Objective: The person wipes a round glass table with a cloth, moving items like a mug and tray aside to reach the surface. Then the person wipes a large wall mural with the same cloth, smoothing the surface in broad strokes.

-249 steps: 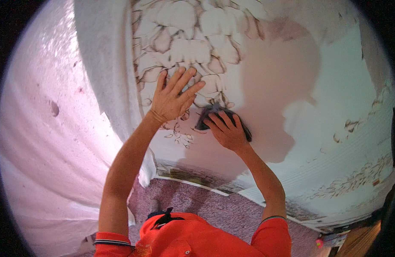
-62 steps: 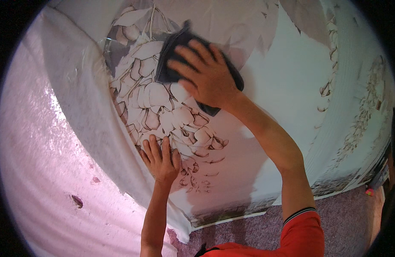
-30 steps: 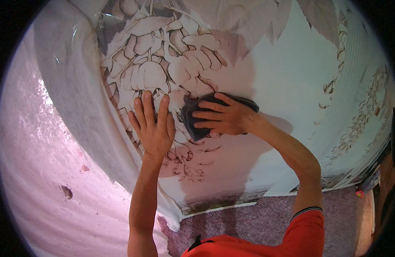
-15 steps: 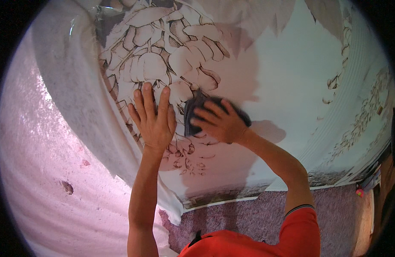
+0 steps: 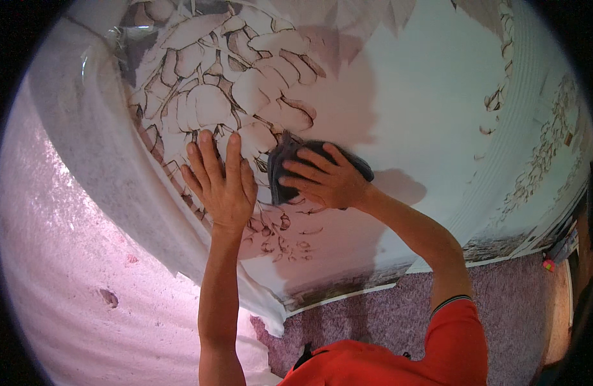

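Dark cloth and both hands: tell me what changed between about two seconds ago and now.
The right hand and the dark cloth under it moved down and somewhat right across the flower print. The left hand shifted up a little on the print. Unchanged: the right hand lies on the cloth, and the left hand is spread on the print, holding nothing.

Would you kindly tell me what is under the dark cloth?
The dark cloth, under the right hand, lies against the flower-printed sheet; printed blossoms show above and left of the cloth. Any print directly beneath is hidden.
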Action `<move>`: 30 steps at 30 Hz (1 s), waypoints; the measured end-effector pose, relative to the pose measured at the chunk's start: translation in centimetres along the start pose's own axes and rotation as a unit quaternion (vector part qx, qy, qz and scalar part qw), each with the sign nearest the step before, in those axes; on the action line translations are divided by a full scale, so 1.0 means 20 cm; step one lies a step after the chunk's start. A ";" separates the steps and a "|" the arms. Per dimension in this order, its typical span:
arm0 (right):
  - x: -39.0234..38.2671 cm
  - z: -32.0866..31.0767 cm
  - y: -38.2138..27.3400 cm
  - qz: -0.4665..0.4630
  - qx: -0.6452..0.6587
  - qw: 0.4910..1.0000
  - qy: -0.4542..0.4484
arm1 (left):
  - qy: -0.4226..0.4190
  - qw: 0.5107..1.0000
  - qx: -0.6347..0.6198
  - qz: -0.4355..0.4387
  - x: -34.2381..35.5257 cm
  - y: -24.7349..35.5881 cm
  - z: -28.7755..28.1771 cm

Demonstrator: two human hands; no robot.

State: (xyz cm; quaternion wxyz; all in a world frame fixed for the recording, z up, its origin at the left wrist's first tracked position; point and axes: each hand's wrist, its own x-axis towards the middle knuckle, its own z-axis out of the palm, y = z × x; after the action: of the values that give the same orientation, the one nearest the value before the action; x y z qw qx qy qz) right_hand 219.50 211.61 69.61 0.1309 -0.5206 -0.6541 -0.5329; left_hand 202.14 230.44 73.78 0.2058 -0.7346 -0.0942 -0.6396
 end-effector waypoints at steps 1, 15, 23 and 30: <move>0.01 -0.01 -0.01 0.037 0.001 0.999 0.013 | 0.000 1.000 -0.004 -0.002 0.00 0.00 0.00; -0.11 -0.04 0.05 -0.063 -0.005 0.996 -0.064 | 0.028 1.000 0.011 0.005 0.01 0.00 0.03; 0.08 -0.03 0.01 0.283 -0.056 0.951 0.108 | 0.017 1.000 0.019 0.015 0.01 0.00 0.01; -0.15 0.17 -0.27 0.199 -0.068 0.972 0.100 | 0.030 0.999 0.007 0.022 0.02 0.02 0.03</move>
State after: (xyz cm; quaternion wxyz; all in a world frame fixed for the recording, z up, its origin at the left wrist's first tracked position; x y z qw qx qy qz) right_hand 217.58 213.50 63.05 0.2634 -0.5917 -0.4831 -0.5892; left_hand 203.00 230.29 74.10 0.2275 -0.7155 -0.0766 -0.6561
